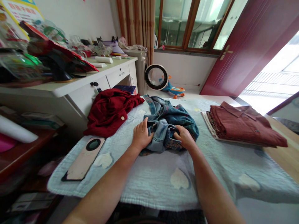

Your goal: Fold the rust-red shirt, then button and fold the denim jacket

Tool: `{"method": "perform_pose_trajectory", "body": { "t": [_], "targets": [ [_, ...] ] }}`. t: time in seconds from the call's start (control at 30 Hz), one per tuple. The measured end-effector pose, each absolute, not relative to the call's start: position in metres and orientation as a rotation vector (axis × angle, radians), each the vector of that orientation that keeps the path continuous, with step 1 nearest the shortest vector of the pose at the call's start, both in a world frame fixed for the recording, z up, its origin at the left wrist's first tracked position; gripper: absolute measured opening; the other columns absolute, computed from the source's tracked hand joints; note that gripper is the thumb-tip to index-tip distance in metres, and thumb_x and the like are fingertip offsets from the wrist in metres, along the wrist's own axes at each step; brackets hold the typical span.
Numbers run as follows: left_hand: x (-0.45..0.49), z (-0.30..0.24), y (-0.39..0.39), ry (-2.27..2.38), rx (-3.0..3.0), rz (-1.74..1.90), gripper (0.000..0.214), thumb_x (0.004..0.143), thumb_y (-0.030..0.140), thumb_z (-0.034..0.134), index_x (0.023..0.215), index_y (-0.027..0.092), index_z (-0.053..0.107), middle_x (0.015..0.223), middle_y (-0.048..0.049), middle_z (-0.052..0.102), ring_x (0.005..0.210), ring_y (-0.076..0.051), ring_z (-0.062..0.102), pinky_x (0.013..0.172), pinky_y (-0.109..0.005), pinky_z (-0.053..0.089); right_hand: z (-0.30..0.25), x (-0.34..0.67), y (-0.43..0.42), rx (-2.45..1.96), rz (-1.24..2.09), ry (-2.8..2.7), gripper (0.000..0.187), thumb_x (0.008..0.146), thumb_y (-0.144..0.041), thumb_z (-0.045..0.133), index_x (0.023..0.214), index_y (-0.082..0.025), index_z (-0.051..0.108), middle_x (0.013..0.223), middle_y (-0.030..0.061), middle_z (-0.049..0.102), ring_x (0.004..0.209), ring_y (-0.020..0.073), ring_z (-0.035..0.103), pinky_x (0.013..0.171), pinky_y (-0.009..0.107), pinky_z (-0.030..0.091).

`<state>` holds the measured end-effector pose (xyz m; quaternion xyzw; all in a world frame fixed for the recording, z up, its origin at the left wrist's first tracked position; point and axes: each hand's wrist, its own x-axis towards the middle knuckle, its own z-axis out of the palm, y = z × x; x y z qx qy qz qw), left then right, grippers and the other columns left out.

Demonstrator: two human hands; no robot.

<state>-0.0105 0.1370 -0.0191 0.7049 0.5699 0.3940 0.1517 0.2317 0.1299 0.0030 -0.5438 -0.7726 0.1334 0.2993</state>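
A crumpled pair of blue jeans (167, 119) lies in the middle of a pale blue blanket (149, 183). My left hand (140, 135) grips the denim at its left side, fingers curled into the fabric. My right hand (185, 137) is closed on the denim near the patterned hem at the right. Both forearms reach in from the bottom edge.
A dark red garment (109, 110) lies bunched at the blanket's left. A folded maroon shirt (243, 124) sits on other folded cloth at the right. A phone (85, 157) lies on the blanket's left. A cluttered white desk (70, 84) stands left; a red door (252, 46) is open behind.
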Motion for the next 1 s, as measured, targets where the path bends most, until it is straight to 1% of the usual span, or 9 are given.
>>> {"method": "perform_pose_trajectory", "body": {
  "t": [0.13, 0.17, 0.3, 0.4, 0.57, 0.7, 0.8, 0.9, 1.0],
  "targets": [
    [-0.033, -0.010, 0.120, 1.816, 2.049, 1.051, 0.090, 0.066, 0.041, 0.076, 0.143, 0.016, 0.036, 0.137, -0.0211, 0.052, 0.127, -0.039, 0.050, 0.104, -0.049, 0.037, 0.033, 0.230, 0.110, -1.450, 0.043, -1.812, 0.014, 0.080, -0.023, 0.051, 0.089, -0.020, 0.062, 0.093, 0.0070, 0.061, 0.091, 0.0225, 0.055, 0.083, 0.034, 0.043],
    [-0.042, -0.010, 0.114, 1.829, 2.027, 0.970, 0.090, 0.065, 0.046, 0.076, 0.141, 0.016, 0.038, 0.133, -0.0209, 0.056, 0.123, -0.038, 0.054, 0.102, -0.047, 0.040, 0.040, 0.228, 0.103, -1.464, -0.004, -1.739, 0.011, 0.083, -0.026, 0.051, 0.083, -0.021, 0.061, 0.087, 0.0059, 0.059, 0.086, 0.0214, 0.055, 0.079, 0.033, 0.043],
    [-0.065, -0.014, 0.091, 1.860, 1.937, 0.595, 0.072, 0.072, 0.054, 0.068, 0.130, 0.017, 0.048, 0.113, -0.0191, 0.067, 0.106, -0.038, 0.064, 0.089, -0.047, 0.048, 0.051, 0.218, 0.076, -1.538, 0.150, -1.905, 0.028, 0.088, -0.043, 0.055, 0.068, -0.022, 0.055, 0.068, -0.0002, 0.053, 0.062, 0.0152, 0.050, 0.060, 0.028, 0.035],
    [-0.061, -0.020, 0.084, 1.763, 1.944, 0.665, 0.061, 0.075, 0.039, 0.065, 0.129, 0.015, 0.048, 0.120, -0.0197, 0.064, 0.112, -0.037, 0.061, 0.092, -0.048, 0.048, 0.039, 0.207, 0.068, -1.603, 0.169, -2.091, 0.022, 0.080, -0.041, 0.065, 0.070, -0.023, 0.057, 0.074, 0.0004, 0.057, 0.066, 0.0159, 0.053, 0.059, 0.028, 0.034],
    [-0.051, -0.018, 0.093, 1.578, 1.729, 1.182, 0.058, 0.073, 0.010, 0.047, 0.131, 0.018, 0.048, 0.124, -0.0131, 0.060, 0.116, -0.027, 0.059, 0.104, -0.045, 0.042, 0.036, 0.203, 0.070, -1.527, 0.182, -1.938, 0.014, 0.076, -0.025, 0.059, 0.065, -0.022, 0.053, 0.071, -0.0002, 0.056, 0.067, 0.0152, 0.053, 0.062, 0.027, 0.037],
    [-0.068, 0.004, 0.099, 1.529, 1.498, 1.441, 0.060, 0.072, 0.011, 0.048, 0.131, 0.020, 0.049, 0.109, -0.0067, 0.064, 0.095, -0.022, 0.065, 0.096, -0.040, 0.048, 0.057, 0.223, 0.067, -1.537, 0.317, -1.605, 0.016, 0.076, -0.030, 0.060, 0.065, -0.021, 0.053, 0.058, -0.0041, 0.048, 0.054, 0.0120, 0.046, 0.054, 0.025, 0.035],
    [-0.083, 0.030, 0.097, 1.489, 1.559, 1.393, 0.059, 0.072, 0.017, 0.053, 0.131, 0.018, 0.051, 0.100, -0.0050, 0.066, 0.083, -0.019, 0.065, 0.085, -0.035, 0.052, 0.070, 0.237, 0.064, -1.431, 0.524, -1.451, 0.012, 0.074, -0.031, 0.062, 0.077, -0.021, 0.055, 0.064, -0.0044, 0.051, 0.055, 0.0110, 0.047, 0.052, 0.023, 0.036],
    [-0.089, 0.059, 0.088, 1.526, 1.822, 1.147, 0.056, 0.077, 0.026, 0.056, 0.132, 0.018, 0.052, 0.106, -0.0057, 0.068, 0.091, -0.021, 0.066, 0.088, -0.034, 0.050, 0.077, 0.234, 0.057, -1.350, 0.807, -1.480, 0.018, 0.074, -0.025, 0.058, 0.090, -0.020, 0.057, 0.067, -0.0049, 0.051, 0.054, 0.0094, 0.046, 0.048, 0.020, 0.034],
    [-0.084, 0.078, 0.073, 1.601, 2.090, 0.702, 0.051, 0.082, 0.035, 0.057, 0.131, 0.022, 0.057, 0.116, -0.0065, 0.068, 0.105, -0.025, 0.065, 0.093, -0.035, 0.048, 0.077, 0.213, 0.044, -1.285, 1.135, -1.799, 0.013, 0.072, -0.017, 0.054, 0.084, -0.019, 0.059, 0.058, -0.0074, 0.043, 0.048, 0.0065, 0.036, 0.045, 0.019, 0.026]
  ]
}}
